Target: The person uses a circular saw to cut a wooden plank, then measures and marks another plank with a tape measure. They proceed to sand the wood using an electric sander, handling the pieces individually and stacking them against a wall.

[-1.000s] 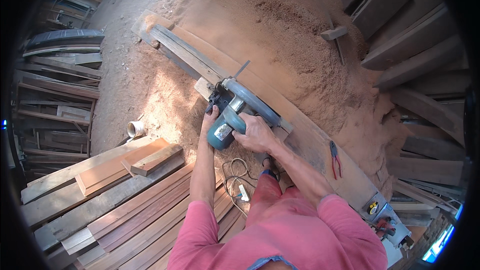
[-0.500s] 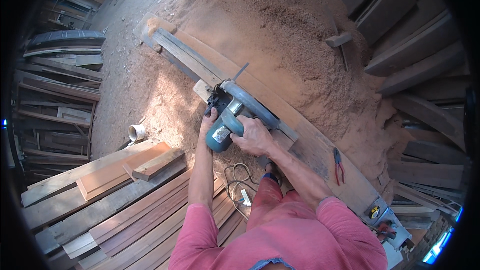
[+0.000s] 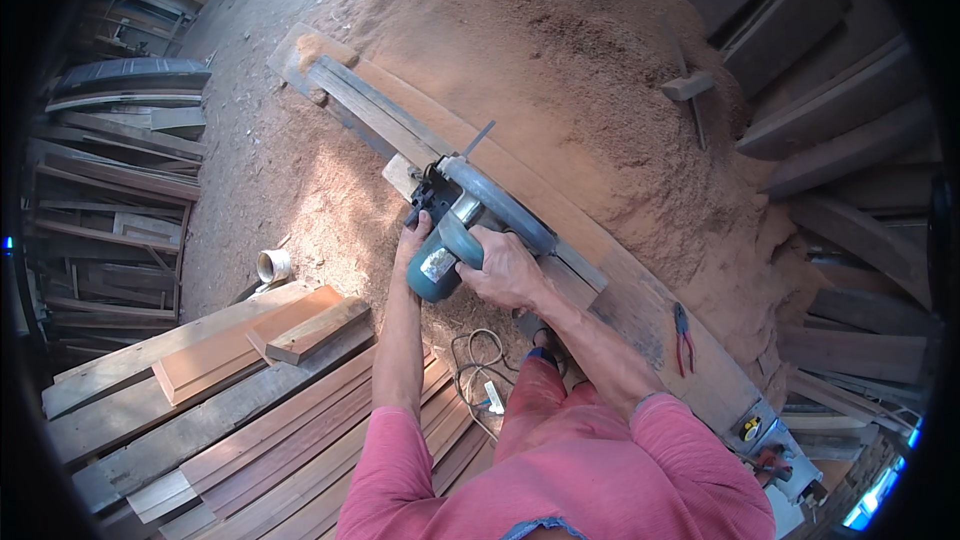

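A teal circular saw (image 3: pixel 435 265) with a grey blade guard rests on a long wooden strip (image 3: pixel 370 110), which lies along a plank bench (image 3: pixel 640 305). My right hand (image 3: pixel 505 270) is wrapped round its rear handle. Lower on the saw's near left side, my left hand (image 3: pixel 415 237) grips by the black front fittings, its fingers partly hidden. A thin metal rod (image 3: pixel 480 138) sticks out past the guard. The blade itself is hidden. Under the strip, a short wooden block (image 3: pixel 400 175) juts out at the left.
Red-handled pliers (image 3: pixel 684 340) lie on the bench, and a yellow-and-black item (image 3: pixel 750 428) sits at its near end. Sawdust (image 3: pixel 580 70) heaps beyond. Stacked boards (image 3: pixel 290 440) fill the near left, beside a white cup (image 3: pixel 273 265). A looped cable (image 3: pixel 465 355) lies by my foot.
The saw and both my hands have shifted very slightly toward the far left along the strip. The view has moved a little. Both hands keep their hold.
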A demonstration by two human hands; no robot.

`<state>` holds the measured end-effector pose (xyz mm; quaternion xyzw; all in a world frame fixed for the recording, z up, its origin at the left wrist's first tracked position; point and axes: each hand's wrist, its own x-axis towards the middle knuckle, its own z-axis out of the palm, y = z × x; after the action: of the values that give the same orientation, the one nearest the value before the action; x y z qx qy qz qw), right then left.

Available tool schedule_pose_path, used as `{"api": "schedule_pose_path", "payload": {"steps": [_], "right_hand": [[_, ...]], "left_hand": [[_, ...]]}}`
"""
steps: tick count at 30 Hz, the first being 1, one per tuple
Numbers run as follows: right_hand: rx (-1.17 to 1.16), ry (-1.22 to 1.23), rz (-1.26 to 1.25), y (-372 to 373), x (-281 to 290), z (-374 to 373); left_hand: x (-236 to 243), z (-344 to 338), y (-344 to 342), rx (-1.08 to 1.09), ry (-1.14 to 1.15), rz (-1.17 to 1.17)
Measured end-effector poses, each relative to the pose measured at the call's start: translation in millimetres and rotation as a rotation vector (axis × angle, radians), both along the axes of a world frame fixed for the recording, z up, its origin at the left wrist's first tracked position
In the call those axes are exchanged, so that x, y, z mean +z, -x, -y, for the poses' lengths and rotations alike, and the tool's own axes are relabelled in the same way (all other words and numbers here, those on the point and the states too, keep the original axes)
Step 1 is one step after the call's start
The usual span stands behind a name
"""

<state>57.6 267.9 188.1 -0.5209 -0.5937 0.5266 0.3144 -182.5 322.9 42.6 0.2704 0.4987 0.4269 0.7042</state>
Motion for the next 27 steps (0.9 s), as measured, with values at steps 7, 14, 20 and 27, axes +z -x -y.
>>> {"api": "schedule_pose_path", "payload": {"steps": [7,14,20,27], "right_hand": [[-0.014,-0.021,-0.002,17.6,5.7,-19.8],[-0.058,-0.037,0.027,26.8,-3.0,-15.2],[-0.038,-0.084,-0.005,31.7,-10.6,-23.4],[0.021,-0.086,0.010,41.1,0.8,-35.0]], "left_hand": [[17.7,-22.2,11.8,-0.004,-0.025,-0.020],[2.3,-20.8,15.9,0.009,0.059,0.060],[-6.6,-12.6,26.8,0.046,0.097,0.299],[-10.5,75.9,-20.5,0.227,0.085,0.411]]}}
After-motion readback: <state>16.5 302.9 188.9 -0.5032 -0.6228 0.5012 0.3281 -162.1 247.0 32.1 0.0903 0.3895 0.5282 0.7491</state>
